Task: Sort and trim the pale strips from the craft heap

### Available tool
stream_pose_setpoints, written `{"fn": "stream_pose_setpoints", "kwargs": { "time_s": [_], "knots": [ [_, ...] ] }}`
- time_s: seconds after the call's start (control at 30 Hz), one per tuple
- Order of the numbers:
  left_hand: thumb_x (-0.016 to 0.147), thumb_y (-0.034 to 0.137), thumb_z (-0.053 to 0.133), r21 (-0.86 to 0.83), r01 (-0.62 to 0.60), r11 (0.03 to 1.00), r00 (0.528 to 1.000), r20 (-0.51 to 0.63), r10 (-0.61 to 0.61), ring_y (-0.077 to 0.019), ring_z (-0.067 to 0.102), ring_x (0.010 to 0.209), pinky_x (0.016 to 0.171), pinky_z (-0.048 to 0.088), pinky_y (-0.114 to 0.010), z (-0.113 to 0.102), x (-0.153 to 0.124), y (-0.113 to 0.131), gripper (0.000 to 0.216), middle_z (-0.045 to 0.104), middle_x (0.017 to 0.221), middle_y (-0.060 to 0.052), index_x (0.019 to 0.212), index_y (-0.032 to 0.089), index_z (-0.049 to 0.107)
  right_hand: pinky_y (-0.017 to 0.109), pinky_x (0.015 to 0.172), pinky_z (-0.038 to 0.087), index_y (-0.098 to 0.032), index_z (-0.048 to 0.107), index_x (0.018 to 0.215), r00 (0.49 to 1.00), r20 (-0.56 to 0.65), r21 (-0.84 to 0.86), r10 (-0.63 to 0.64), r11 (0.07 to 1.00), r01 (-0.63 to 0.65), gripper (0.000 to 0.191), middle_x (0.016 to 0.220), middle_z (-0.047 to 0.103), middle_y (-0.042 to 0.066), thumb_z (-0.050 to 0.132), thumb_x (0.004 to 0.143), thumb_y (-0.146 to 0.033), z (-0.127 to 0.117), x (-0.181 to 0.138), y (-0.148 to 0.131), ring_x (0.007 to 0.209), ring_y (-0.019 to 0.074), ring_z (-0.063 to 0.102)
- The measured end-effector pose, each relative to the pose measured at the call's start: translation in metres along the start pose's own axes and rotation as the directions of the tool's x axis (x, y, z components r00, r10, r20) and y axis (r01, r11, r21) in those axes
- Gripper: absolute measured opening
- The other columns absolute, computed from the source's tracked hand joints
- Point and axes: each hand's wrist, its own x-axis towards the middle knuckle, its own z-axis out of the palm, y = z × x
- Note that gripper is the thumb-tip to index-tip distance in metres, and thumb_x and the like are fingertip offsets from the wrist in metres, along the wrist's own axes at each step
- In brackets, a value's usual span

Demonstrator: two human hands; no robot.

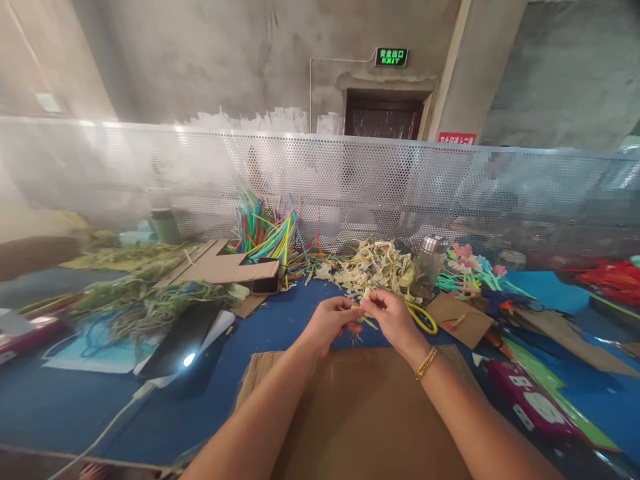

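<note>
My left hand [330, 321] and my right hand [394, 316] meet above the far edge of a brown cardboard sheet [370, 413]. Fingertips of both are pinched on a small pale yellow strip [367, 297], like dried husk or petal; its exact kind is unclear. Just behind them lies a loose heap of similar pale strips [375, 263]. A yellow ring-shaped cord [429, 321] lies close to my right hand, by a glass jar with a metal lid [431, 261].
Bundled colourful pipe cleaners [260, 227] stand behind a cut cardboard piece [215, 267]. Leftward are a green tangle of strands [145, 293], a black phone [183, 340] and a white cable [115, 417]. Rightward lie craft flowers [467, 263] and a purple box [533, 400]. A perforated metal screen [320, 173] bounds the table.
</note>
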Motion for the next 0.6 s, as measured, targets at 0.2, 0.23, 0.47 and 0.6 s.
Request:
{"fn": "stream_pose_setpoints", "kwargs": {
  "time_s": [0.2, 0.23, 0.47, 0.6],
  "knots": [
    [0.058, 0.031, 0.085, -0.188, 0.124, 0.974, 0.992, 0.051, -0.116, -0.004, 0.054, 0.044, 0.033, 0.016, -0.012, -0.003, 0.0, 0.002, 0.034, 0.058, 0.056, 0.003, 0.072, 0.015, 0.059, 0.025, 0.063, 0.038, -0.018, 0.057, 0.069, 0.999, -0.05, 0.0, -0.022, 1.0, 0.022, 0.025, 0.065, 0.055, -0.001, 0.062, 0.078, -0.04, 0.001, -0.001, -0.003, 0.064, 0.0136, 0.049],
    [0.058, 0.029, 0.085, -0.222, 0.146, 0.964, 0.988, 0.074, -0.133, -0.0039, 0.054, 0.044, 0.033, 0.017, -0.011, -0.004, 0.001, 0.003, 0.033, 0.058, 0.056, 0.003, 0.073, 0.015, 0.059, 0.025, 0.062, 0.038, -0.018, 0.056, 0.069, 0.998, -0.052, 0.015, -0.022, 1.0, 0.023, 0.025, 0.065, 0.054, -0.002, 0.062, 0.078, -0.04, 0.001, -0.001, -0.004, 0.064, 0.0133, 0.049],
    [0.057, 0.014, 0.085, -0.461, 0.276, 0.843, 0.954, 0.236, -0.184, -0.0061, 0.063, 0.056, 0.034, 0.03, -0.006, -0.01, 0.002, 0.004, 0.034, 0.059, 0.064, 0.004, 0.083, 0.015, 0.062, 0.024, 0.056, 0.035, -0.019, 0.049, 0.064, 0.997, -0.077, 0.214, 0.022, 0.977, -0.005, 0.032, 0.06, 0.044, -0.005, 0.065, 0.075, -0.045, 0.004, -0.002, -0.017, 0.057, 0.0105, 0.039],
    [0.058, 0.012, 0.085, -0.472, 0.268, 0.84, 0.95, 0.275, -0.148, -0.0026, 0.059, 0.05, 0.034, 0.028, -0.005, -0.008, 0.002, 0.002, 0.042, 0.06, 0.067, 0.005, 0.094, 0.017, 0.064, 0.024, 0.057, 0.038, -0.018, 0.052, 0.068, 0.995, -0.085, 0.288, 0.042, 0.957, -0.016, 0.032, 0.062, 0.05, -0.003, 0.064, 0.075, -0.047, 0.005, -0.002, -0.018, 0.059, 0.0116, 0.044]
  ]
}}
